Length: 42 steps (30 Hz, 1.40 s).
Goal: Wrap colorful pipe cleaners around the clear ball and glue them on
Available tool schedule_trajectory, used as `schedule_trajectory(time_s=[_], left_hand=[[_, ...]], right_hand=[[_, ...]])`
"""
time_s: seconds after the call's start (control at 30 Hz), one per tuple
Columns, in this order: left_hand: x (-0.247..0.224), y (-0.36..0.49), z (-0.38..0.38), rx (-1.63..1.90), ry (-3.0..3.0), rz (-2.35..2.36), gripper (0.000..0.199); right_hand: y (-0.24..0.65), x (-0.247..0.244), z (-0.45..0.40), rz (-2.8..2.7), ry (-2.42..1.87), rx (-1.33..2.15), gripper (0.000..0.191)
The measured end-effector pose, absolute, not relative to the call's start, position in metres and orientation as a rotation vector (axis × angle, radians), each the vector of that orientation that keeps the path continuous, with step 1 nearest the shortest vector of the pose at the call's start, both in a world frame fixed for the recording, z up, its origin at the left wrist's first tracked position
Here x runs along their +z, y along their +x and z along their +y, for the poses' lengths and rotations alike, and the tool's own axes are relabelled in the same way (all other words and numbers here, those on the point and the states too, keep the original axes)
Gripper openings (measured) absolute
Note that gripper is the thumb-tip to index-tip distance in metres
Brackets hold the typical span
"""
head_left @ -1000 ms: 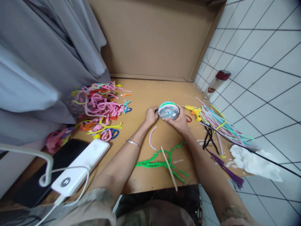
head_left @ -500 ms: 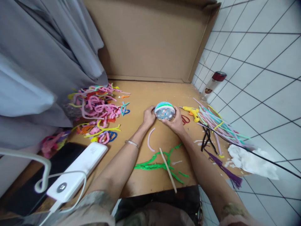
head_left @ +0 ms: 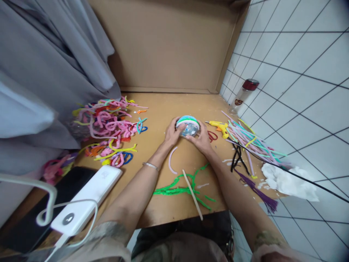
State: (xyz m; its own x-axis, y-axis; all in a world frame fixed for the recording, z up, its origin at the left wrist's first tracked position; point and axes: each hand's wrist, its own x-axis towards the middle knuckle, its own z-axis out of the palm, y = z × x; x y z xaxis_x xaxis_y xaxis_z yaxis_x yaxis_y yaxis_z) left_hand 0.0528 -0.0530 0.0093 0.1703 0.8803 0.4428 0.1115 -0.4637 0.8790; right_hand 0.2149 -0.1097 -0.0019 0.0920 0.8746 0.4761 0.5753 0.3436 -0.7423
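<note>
Between my two hands is a small round container, clear and shiny at its near face, with blue, green and white bands round its upper edge. My left hand grips its left side, the thumb lying across the near face. My right hand wraps its right side, thumb at the lower edge. What is inside the container is too blurred to make out. A curved pale pink pipe cleaner lies below my left hand. Nearer me, a wooden stick crosses green pipe cleaners.
A yellow glue gun and red scissors handles lie right of my hands. Pastel pipe cleaners, a bottle and white tissue are further right. At left are heaped pipe cleaners and a white power bank.
My left thumb has moved onto the near face of the container, and the container is tilted a little differently. The whole view has shifted slightly.
</note>
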Motion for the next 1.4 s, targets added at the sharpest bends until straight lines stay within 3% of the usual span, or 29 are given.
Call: schedule_trajectory(time_s=[0.13,0.23,0.43,0.77,1.0,1.4], left_hand=[[0.013,0.058,-0.057,1.279,1.786,0.969,0.089],[0.012,0.059,-0.052,1.267,1.682,0.988,0.085],[0.008,0.058,-0.045,1.284,1.612,0.981,0.081],[0.002,0.058,-0.04,1.335,1.663,0.972,0.081],[0.002,0.058,-0.045,1.348,1.698,0.913,0.086],[0.006,0.06,-0.048,1.336,1.663,0.958,0.083]], right_hand=[[0.218,-0.002,-0.107,-1.584,-1.293,0.425,0.101],[0.226,0.001,-0.106,-1.555,-1.326,0.424,0.094],[0.234,0.02,-0.116,-1.722,-1.693,0.13,0.032],[0.223,0.032,-0.132,-1.988,-1.988,-0.138,0.037],[0.218,0.032,-0.133,-2.105,-1.806,-0.07,0.04],[0.229,0.023,-0.128,-1.98,-1.968,-0.066,0.039]])
